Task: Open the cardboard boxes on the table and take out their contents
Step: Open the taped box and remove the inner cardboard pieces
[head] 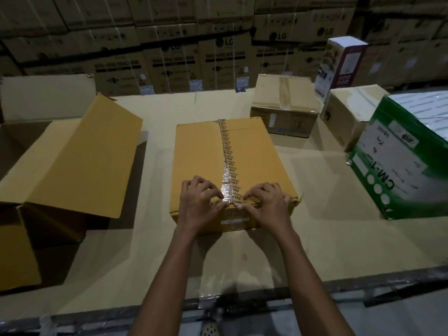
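Head view: a sealed cardboard box [254,166] sits mid-worktop [327,238]. Left grip [198,206] and right grip [269,206] are both curled, fingertips clamped on the tape strip [228,154] at its near end.

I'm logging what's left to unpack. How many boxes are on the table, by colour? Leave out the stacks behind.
Brown: 4 (open box, centre taped box, small back box, right back box)
Green and white box: 1
Purple and white box: 1
Total: 6
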`<state>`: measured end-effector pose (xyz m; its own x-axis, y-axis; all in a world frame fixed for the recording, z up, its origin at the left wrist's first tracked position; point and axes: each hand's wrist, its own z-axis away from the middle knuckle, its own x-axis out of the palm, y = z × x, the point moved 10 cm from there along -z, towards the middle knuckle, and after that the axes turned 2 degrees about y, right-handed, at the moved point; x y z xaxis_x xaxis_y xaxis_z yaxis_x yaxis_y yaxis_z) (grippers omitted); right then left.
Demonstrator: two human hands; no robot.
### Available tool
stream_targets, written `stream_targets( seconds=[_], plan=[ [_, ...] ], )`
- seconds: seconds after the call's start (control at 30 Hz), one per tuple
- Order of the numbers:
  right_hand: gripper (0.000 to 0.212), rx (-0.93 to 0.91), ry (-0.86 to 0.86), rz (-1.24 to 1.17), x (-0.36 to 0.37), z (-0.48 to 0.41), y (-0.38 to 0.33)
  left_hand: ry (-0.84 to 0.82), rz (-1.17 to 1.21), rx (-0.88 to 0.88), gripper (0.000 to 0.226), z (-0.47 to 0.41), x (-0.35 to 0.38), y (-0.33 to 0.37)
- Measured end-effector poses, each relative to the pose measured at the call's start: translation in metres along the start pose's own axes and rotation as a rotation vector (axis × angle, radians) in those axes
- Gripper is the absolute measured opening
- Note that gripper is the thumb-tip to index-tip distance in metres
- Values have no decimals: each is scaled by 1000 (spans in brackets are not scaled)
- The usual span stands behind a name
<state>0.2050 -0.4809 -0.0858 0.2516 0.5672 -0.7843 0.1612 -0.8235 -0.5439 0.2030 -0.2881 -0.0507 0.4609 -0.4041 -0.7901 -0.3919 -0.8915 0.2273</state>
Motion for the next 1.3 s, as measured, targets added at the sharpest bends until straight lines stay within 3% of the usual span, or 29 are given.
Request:
stream_targets(
  seconds=[0.17,0.3,0.4,0.57,0.77,0.83,0.97,1.13,1.3],
  plan=[
    [26,-35,104,-66,-5,-3,-4,274,-2,205,20,1,-40,8],
    [26,-95,126,-42,-2,-1,-8,475,29,76,15,4,-78,-15],
    [26,-89,123,-33,1,0,-4,646,141,-200,12,12,-113,-51],
    [29,-101,115,-24,4,0,-5,1043,346,-867,21,81,-141,-143],
    [30,-91,99,-11,6,-1,-7,781,535,-1514,32,166,-60,-219],
    [31,-82,92,-13,5,-2,-7,644,591,-1610,30,184,-34,-218],
    [31,-58,104,-19,4,-3,-4,557,460,-1504,19,176,-41,-191],
    [21,-39,206,-90,-3,-6,-3,470,343,-1101,25,102,-59,-138],
    [44,6,143,40,0,-7,-19,190,316,-776,21,46,-13,-90]
  ],
)
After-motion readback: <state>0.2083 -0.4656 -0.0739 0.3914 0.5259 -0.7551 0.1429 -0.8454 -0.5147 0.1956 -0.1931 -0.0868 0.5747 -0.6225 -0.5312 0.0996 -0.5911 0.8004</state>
